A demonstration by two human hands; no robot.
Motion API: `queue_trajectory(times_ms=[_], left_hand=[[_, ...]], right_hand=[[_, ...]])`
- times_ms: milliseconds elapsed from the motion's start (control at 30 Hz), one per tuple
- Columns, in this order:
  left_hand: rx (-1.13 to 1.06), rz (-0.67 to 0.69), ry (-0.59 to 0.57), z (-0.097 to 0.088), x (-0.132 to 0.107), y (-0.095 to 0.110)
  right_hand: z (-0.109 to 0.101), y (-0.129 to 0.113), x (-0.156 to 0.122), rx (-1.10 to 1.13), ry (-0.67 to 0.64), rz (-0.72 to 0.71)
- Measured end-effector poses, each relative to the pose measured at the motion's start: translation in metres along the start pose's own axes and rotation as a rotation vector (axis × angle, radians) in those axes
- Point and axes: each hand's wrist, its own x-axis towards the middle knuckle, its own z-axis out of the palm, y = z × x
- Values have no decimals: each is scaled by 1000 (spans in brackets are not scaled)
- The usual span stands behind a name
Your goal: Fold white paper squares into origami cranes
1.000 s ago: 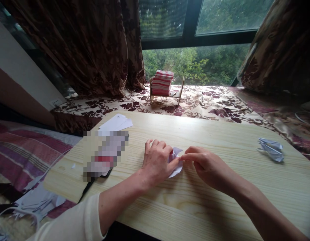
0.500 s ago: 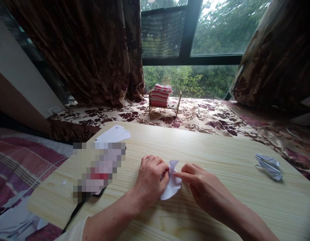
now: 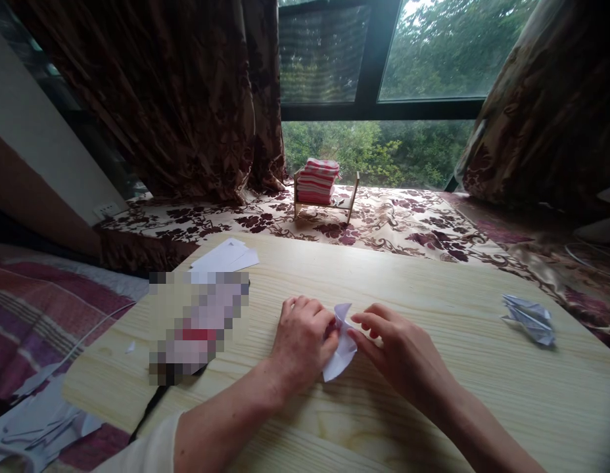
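Observation:
A small folded piece of white paper (image 3: pixel 340 358) stands partly raised on the wooden table, its upper tip curling and its lower flap spread out. My left hand (image 3: pixel 302 338) is closed on the paper's left side, thumb in front, and covers part of it. At the right edge of the sheet is my right hand (image 3: pixel 394 338). Its thumb and index fingertips are slightly apart, with the thumb at the paper's edge. The folds between the two hands are partly hidden.
A folded paper shape (image 3: pixel 529 320) lies on the table (image 3: pixel 433 289) at the right. White paper sheets (image 3: pixel 226 255) lie at the back left, near a blurred-out object (image 3: pixel 201 328) with a dark strap. Beyond the table, a small rack holds striped cloths (image 3: pixel 317 180).
My right index finger has lifted from the paper's face, and the right thumb has come to its edge. The paper's lower flap has shifted slightly. The camera view has moved a little.

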Motion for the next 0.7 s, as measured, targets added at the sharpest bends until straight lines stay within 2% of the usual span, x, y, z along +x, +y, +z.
queue_trajectory(times_ms=[133, 433, 700], left_hand=[[38, 20, -5, 0, 0, 1], [100, 28, -1, 0, 0, 2], [58, 18, 1, -1, -1, 1]], right_hand=[[5, -3, 4, 3, 18, 42], [7, -4, 5, -21, 72, -13], [5, -5, 4, -17, 9, -60]])
